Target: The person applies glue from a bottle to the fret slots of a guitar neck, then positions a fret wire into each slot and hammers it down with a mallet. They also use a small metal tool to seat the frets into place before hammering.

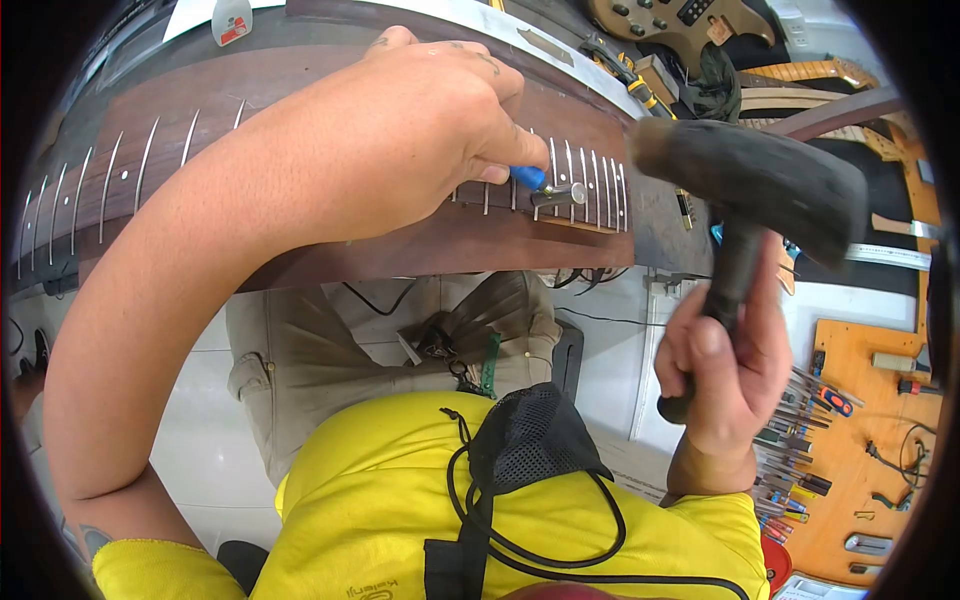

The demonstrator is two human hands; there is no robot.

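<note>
My right hand (728, 365) grips the dark handle of a hammer (750, 180), whose black head is raised to the right of the fretboard's end. My left hand (450, 130) reaches across from the left, its fingers closed round a blue-handled tool (530, 178). That tool's round metal end (562, 195) lies over the frets near the right end of a dark fretboard (110, 190) with metal frets and white dots. My left forearm hides the fretboard's middle. Under it is a reddish-brown board (430, 258).
A guitar body (690, 25) lies at the top right, with guitar necks (800, 72) beside it. A yellow-and-black tool (650, 98) rests near the bench's far side. Many hand tools line an orange board (840, 350) at the lower right. A cable hangs below the bench.
</note>
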